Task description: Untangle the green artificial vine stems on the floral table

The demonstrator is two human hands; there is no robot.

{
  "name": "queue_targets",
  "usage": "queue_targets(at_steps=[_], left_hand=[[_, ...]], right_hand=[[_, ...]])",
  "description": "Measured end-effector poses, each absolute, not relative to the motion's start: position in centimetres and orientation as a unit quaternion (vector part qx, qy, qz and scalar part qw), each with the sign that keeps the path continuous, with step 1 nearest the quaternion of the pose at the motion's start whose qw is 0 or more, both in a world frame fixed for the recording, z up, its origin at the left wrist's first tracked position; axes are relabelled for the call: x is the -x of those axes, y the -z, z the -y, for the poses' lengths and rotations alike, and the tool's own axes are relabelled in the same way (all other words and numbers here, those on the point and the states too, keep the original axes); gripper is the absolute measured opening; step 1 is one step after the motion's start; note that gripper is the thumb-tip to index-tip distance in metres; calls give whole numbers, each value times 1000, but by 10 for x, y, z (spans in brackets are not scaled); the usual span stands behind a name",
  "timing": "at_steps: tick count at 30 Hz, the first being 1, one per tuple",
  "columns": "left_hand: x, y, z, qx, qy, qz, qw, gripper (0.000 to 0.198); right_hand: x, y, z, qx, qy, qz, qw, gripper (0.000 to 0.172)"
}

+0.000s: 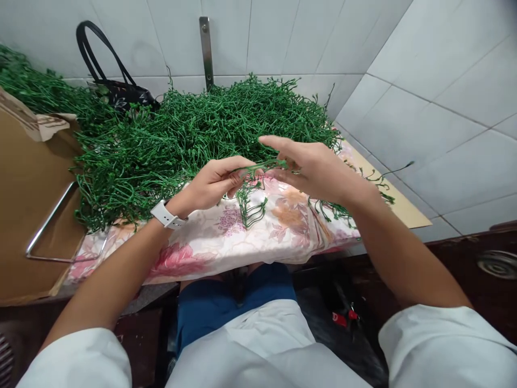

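Note:
My left hand (216,180) is closed in a pinch around a few thin green stems (260,166), plastic-looking, which stretch across to the right. At their other end, the curled fingers and thumb of my right hand (317,167) close on the small green tips, while its index finger sticks out straight. Below the hands, a small bunch of branched green stems (251,207) lies on the floral tablecloth (226,242). Just behind is a large tangled heap of the same green stems (226,118). My right palm and its inner fingers are partly hidden.
A cardboard box (36,199) stands at the left, beside a bent metal rod (50,221). A black handbag (125,94) rests in the heap against the tiled wall (283,37). More loose stems (329,210) and a tan board (404,210) are at the right edge.

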State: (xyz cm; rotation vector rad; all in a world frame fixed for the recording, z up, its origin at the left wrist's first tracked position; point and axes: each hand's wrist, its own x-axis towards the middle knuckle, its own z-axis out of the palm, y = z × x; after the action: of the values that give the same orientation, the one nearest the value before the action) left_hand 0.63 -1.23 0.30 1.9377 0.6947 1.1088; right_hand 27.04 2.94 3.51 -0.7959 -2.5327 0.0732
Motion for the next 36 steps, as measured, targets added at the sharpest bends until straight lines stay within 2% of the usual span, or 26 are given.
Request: queue_targets(at_steps=[2, 6, 10, 15, 18, 21, 23, 26, 28, 29, 31, 34, 36], left_hand=[[-7, -3, 12, -764, -433, -267, 395, 39], [-1, -2, 2, -721, -517, -307, 345, 35], [7, 1, -10, -661, -579, -367, 304, 25], [10, 1, -14, -651, -592, -385, 279, 23], [9, -1, -12, -646, -597, -391, 271, 23], [6, -3, -9, -650, -579, -394, 296, 23], [3, -2, -6, -663, -550, -394, 320, 22], [-2, 2, -1, -690, -501, -403, 334, 24], [-5, 3, 2, -706, -471, -413, 330, 24], [-6, 3, 4, -716, -455, -420, 322, 23], [-8, 3, 7, -737, -423, -440, 290, 20], [-8, 1, 9, -768, -373, -471, 220, 15], [-7, 1, 9, -785, -340, -483, 187, 15]], right_hand=[[-263, -34, -33, 264, -1, 929, 261, 28], [-269, -46, -37, 279, -4, 907, 315, 33], [-288, -55, -39, 283, -48, 898, 334, 19], [-300, -55, -43, 295, -16, 890, 346, 10], [-298, -59, -34, 296, -13, 887, 355, 13], [-296, -67, -21, 359, -83, 859, 355, 19], [-301, -76, -21, 410, -83, 811, 410, 22], [-320, -96, -41, 460, 15, 704, 541, 23], [-339, -110, -63, 520, 19, 633, 574, 24], [-349, -116, -73, 560, 3, 609, 562, 23], [-365, -123, -93, 661, -32, 582, 472, 14], [-377, -117, -120, 750, -79, 592, 284, 28], [-378, -102, -139, 748, -118, 618, 208, 21]])
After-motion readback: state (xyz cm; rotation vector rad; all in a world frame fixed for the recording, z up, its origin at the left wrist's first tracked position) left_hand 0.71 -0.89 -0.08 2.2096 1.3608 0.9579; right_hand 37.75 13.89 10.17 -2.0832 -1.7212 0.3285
